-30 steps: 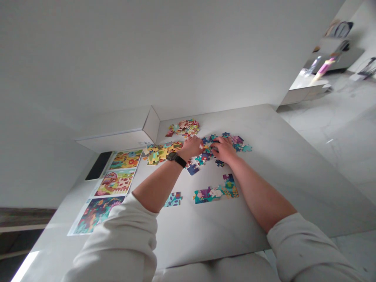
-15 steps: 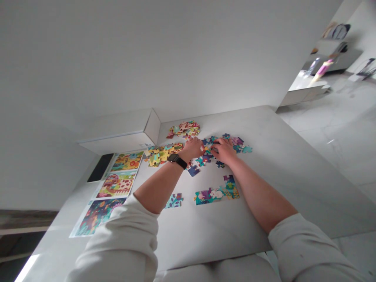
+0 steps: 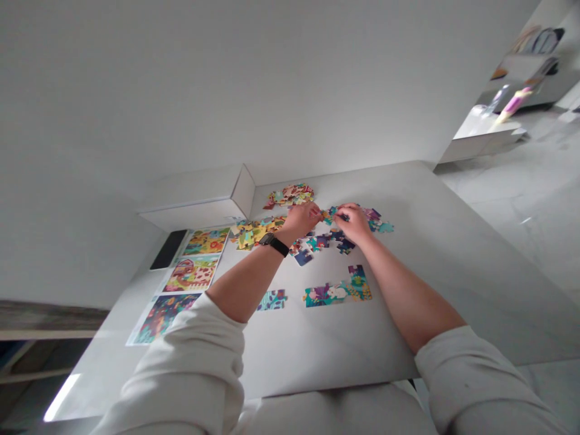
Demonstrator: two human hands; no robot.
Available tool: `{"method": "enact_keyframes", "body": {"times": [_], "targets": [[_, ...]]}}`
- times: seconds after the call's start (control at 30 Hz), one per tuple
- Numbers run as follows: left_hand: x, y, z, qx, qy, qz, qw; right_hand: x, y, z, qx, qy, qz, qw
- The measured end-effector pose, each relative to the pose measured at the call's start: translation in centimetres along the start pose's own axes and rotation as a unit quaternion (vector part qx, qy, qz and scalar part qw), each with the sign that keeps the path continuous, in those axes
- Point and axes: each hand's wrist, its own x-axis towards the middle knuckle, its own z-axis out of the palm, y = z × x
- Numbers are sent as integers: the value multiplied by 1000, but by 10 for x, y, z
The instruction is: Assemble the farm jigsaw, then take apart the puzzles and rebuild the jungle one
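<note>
My left hand (image 3: 304, 219), with a dark watch (image 3: 268, 240) on its wrist, is over the left part of the blue-purple puzzle-piece heap (image 3: 322, 241). Its fingers are bent and closed; what lies between the tips is too small to make out. Opposite it, my right hand (image 3: 353, 222) curls its thumb and fingers around a dark puzzle piece (image 3: 343, 217) at the heap's right part. Nearer to me lies a joined puzzle strip with a white rabbit (image 3: 336, 293). A smaller joined teal section (image 3: 272, 299) lies to its left, partly behind my left forearm.
Yellow puzzle pieces (image 3: 256, 232) lie left of my hands, red-brown ones (image 3: 292, 193) behind. A white box (image 3: 194, 205) stands at the back left. Before it are a dark phone (image 3: 168, 249) and a sheet with three pictures (image 3: 191, 273). A wall (image 3: 290, 90) borders the table's far side.
Both hands have shifted slightly farther back over the heap, baring more blue pieces in front of them. The view has tilted and slid slightly. The joined strips stay put.
</note>
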Motion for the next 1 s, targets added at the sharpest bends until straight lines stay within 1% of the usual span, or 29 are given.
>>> {"method": "enact_keyframes", "body": {"times": [0.07,0.13,0.17,0.23,0.37,0.47,0.53,0.63,0.7,0.8,0.87,0.93,1.0], "targets": [[-5,2,-8,-97,7,-4,995,3,-4,-4,34,9,-4,999],[-14,5,-15,-179,23,-13,984,4,-13,-8,54,1,-13,998],[-20,6,-19,-211,33,-22,977,3,-18,-11,60,-10,-22,998],[-37,9,-27,-261,51,-46,963,0,-34,-18,68,-53,-51,995],[-83,11,-45,-326,51,-66,942,-17,-76,-38,67,-160,-124,977],[-123,8,-56,-350,25,-59,935,-41,-112,-51,44,-189,-169,966],[-148,6,-60,-355,6,-55,933,-61,-131,-54,29,-197,-212,957],[-178,2,-59,-356,-24,-52,933,-93,-150,-50,10,-207,-259,943],[-188,1,-54,-369,-41,-55,927,-109,-156,-45,-4,-211,-269,940],[-193,-1,-45,-383,-58,-63,920,-123,-157,-34,-21,-216,-268,939],[-193,-4,-38,-377,-64,-64,922,-127,-156,-27,-26,-214,-262,941],[-196,-10,-33,-359,-62,-59,929,-131,-153,-20,-26,-206,-253,945],[-202,-20,-29,-317,-34,-57,946,-136,-148,-14,-24,-203,-241,949]]}}
